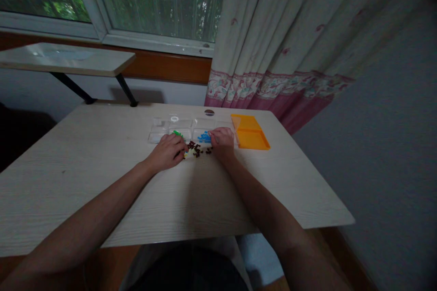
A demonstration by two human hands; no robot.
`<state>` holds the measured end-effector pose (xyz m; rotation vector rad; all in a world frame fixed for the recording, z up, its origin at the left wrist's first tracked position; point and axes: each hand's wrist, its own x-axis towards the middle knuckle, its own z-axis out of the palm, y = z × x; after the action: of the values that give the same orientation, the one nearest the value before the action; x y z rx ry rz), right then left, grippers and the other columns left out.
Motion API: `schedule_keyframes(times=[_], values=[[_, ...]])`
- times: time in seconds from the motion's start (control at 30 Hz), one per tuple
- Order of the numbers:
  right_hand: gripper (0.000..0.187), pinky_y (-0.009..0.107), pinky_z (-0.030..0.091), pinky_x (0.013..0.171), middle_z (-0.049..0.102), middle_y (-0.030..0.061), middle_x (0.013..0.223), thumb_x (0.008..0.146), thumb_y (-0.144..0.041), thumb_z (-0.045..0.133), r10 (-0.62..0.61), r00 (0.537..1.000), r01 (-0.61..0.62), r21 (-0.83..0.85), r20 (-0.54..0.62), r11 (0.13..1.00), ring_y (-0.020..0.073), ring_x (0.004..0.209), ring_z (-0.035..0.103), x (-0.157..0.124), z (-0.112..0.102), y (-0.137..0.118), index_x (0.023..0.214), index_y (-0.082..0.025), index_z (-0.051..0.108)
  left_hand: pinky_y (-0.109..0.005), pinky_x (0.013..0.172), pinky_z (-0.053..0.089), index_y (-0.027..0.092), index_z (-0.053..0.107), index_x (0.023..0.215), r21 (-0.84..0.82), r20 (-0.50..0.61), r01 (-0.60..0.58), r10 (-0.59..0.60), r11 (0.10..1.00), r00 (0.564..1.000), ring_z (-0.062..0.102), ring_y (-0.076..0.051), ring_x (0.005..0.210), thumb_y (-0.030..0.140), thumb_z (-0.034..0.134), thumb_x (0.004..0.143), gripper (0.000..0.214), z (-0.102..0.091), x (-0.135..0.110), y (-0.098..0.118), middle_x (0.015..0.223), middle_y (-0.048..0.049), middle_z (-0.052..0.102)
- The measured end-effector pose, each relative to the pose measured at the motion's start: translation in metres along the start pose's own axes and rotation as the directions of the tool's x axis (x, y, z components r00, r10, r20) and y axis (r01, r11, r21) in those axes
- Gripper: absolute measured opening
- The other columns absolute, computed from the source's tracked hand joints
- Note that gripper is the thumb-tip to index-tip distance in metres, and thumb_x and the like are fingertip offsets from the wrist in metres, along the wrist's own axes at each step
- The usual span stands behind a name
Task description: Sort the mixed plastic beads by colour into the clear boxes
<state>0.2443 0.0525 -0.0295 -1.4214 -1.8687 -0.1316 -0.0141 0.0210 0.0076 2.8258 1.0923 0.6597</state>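
Observation:
My left hand (167, 151) rests by the left end of a loose pile of small dark brown pieces (193, 146). Its fingers curl inward, and what they hold, if anything, is too small to make out. A few yellow bits (185, 155) show at its fingertips. Over the right part of a clear plastic case (157, 137) is my right hand (223, 140), fingers bent together beside a compartment of small blue pieces (205, 137); its grip is hidden. Green pieces (177, 133) lie in another compartment, just behind my left hand.
An orange two-part case (252, 138) lies open to the right of the clear one. Behind them is a round dark spot (209, 112) on the pale wooden table (136, 209). A raised shelf (68, 59) on black legs stands at the back left, below the window.

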Motion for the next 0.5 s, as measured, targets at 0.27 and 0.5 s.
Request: schedule_keyframes(times=[0.27, 0.5], values=[[0.018, 0.038, 0.035, 0.094, 0.069, 0.0048, 0.100, 0.094, -0.028, 0.056, 0.006, 1.000, -0.006, -0.006, 0.003, 1.000, 0.0218, 0.103, 0.053, 0.0001, -0.0015, -0.0043, 0.097, -0.024, 0.074, -0.041, 0.084, 0.037, 0.024, 0.068, 0.096, 0.029, 0.027, -0.005, 0.004, 1.000, 1.000, 0.052, -0.026, 0.101, 0.022, 0.055, 0.085, 0.017, -0.0019, -0.0006, -0.0007, 0.098, -0.0074, 0.061], [0.017, 0.039, 0.037, 0.094, 0.070, 0.0050, 0.099, 0.094, -0.028, 0.058, 0.020, 1.000, -0.020, -0.014, 0.014, 1.000, 0.0220, 0.104, 0.054, 0.0004, -0.0031, -0.0077, 0.097, -0.024, 0.074, -0.040, 0.086, 0.037, 0.024, 0.068, 0.095, -0.014, 0.034, 0.007, -0.006, 1.000, 0.999, 0.052, -0.026, 0.102, 0.026, 0.057, 0.086, 0.015, -0.0001, 0.0006, 0.0016, 0.098, -0.0068, 0.062]])
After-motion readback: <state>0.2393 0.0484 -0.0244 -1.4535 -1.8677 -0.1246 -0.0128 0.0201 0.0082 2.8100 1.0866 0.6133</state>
